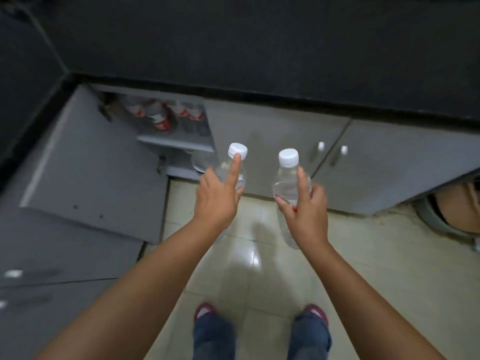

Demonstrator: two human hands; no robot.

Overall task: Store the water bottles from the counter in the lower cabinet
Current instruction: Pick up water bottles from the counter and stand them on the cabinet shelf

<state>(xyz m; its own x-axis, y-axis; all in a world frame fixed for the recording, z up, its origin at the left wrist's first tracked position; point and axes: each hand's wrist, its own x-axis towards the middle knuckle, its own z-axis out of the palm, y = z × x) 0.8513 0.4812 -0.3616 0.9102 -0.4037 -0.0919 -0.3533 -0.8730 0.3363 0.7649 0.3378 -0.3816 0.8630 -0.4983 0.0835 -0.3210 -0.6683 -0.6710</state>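
A clear water bottle (232, 169) is gripped by the left hand (217, 201), the index finger (235, 169) laid straight up its side to just under the white cap (237, 151) while the other fingers are curled round the body. A second clear bottle (287, 183) is gripped likewise by the right hand (306, 210), one finger extended along it, the thumb pressed on its left side, and its own white cap (288, 156) pointed up. Both bottles are held above the pale tiled floor (376, 268), near the grey lower cabinet (272, 131). To the far left, the cabinet door (88, 162) is swung open, and several red-labelled bottles (166, 114) are seen on the upper shelf (176, 142), apparently upright, though blurred. The dark counter (259, 48) is seen above the cabinet.
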